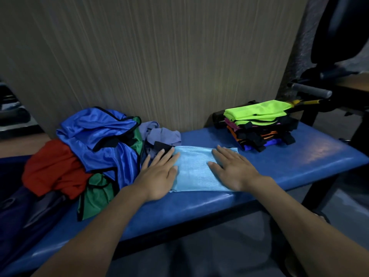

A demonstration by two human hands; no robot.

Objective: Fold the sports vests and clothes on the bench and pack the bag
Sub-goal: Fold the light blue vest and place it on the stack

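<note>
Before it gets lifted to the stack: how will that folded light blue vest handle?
Likely floppy: the light blue vest is thin cloth lying flat under the left hand and right hand, so the fold may sag open unless supported from below. Probably light. Its sheen and the smooth bench suggest it slides easily when pushed.

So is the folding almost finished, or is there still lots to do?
About halfway. Done: a folded stack with a lime vest on top, at the bench's right end. In hand: the left hand and right hand press flat on a light blue vest. Left: the crumpled pile of blue, green, red and lilac clothes, then packing.
</note>
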